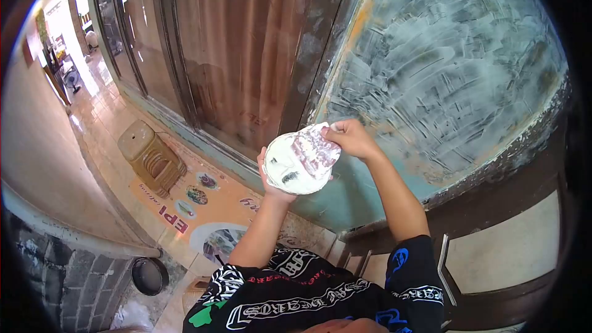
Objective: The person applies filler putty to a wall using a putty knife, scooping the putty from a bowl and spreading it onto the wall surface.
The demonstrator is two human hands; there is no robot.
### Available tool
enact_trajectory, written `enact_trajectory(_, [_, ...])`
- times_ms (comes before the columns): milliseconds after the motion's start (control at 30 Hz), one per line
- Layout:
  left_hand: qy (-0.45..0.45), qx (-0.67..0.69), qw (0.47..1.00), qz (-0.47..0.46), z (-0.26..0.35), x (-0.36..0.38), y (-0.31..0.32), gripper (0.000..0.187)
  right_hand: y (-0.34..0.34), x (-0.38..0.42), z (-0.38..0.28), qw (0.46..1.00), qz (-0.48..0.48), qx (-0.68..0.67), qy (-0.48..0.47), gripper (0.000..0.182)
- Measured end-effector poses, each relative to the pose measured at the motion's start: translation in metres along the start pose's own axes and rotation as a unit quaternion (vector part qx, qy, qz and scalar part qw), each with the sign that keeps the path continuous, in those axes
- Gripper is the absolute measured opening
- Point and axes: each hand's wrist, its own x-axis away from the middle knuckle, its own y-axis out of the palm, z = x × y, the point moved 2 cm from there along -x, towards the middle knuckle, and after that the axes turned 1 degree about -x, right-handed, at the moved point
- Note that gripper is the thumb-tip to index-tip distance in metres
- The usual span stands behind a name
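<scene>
My left hand (275, 192) holds a round, shallow white dish or lid (280, 163) from beneath, its fingers curled round the rim. White paste coats its face, with a few dark marks showing through. In my right hand (353, 138) is a flat mauve scraper piece (316, 150), pinched at its upper edge and smeared with white paste. The scraper lies over the right side of the dish, seemingly against the paste. Close in front of me stands a wall (450, 68) covered in grey-white, streaky filler strokes.
A brown-framed window (240, 43) with a curtain adjoins the wall. On the tiled floor are a tan plastic stool (143, 142) and an orange printed banner (161, 200). A dark round tub (149, 275) sits by the grey block wall (80, 287). Brown-and-cream panelling (505, 253) is at right.
</scene>
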Motion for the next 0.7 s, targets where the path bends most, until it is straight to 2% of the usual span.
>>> enact_trajectory(100, [0.004,-0.012,1.000,0.010,0.001,0.001,0.002,0.085,-0.011,-0.005,0.009,1.000,-0.003,-0.029,0.005,0.031])
enact_trajectory(167, [0.009,-0.002,1.000,0.029,0.000,0.001,-0.004,0.084,-0.014,-0.003,0.006,1.000,0.001,0.030,0.006,0.033])
enact_trajectory(233, [0.010,-0.012,0.999,0.042,0.001,0.000,-0.005,0.083,-0.014,0.001,-0.002,1.000,0.016,0.012,-0.005,0.033])
enact_trajectory(367, [-0.006,0.013,1.000,0.002,-0.001,0.000,-0.004,0.083,-0.032,-0.004,-0.004,0.998,0.039,0.055,-0.007,0.031])
enact_trajectory(400, [0.006,-0.002,0.999,0.050,0.000,-0.002,-0.011,0.082,-0.037,-0.003,-0.008,0.997,0.052,0.042,-0.023,0.031])
enact_trajectory(500, [-0.008,0.008,0.999,0.033,0.000,-0.002,-0.017,0.081,-0.055,0.008,-0.038,0.992,0.101,0.055,-0.051,0.031])
enact_trajectory(567, [-0.004,0.010,0.999,0.048,-0.001,-0.003,-0.021,0.080,-0.079,0.005,-0.050,0.960,0.201,0.159,-0.114,0.029])
enact_trajectory(600, [-0.012,0.012,0.999,0.046,-0.002,-0.003,-0.020,0.080,-0.084,0.004,-0.061,0.933,0.245,0.239,-0.114,0.026])
enact_trajectory(633, [-0.020,0.014,0.999,0.044,-0.003,-0.004,-0.019,0.080,-0.085,0.004,-0.069,0.932,0.247,0.239,-0.114,0.026])
enact_trajectory(667, [0.001,0.054,0.993,0.101,-0.003,-0.008,-0.034,0.080,-0.083,0.005,-0.080,0.871,0.301,0.365,-0.132,0.024])
enact_trajectory(700, [0.000,0.055,0.994,0.099,-0.004,-0.007,-0.031,0.080,-0.083,0.005,-0.087,0.790,0.347,0.483,-0.148,0.023])
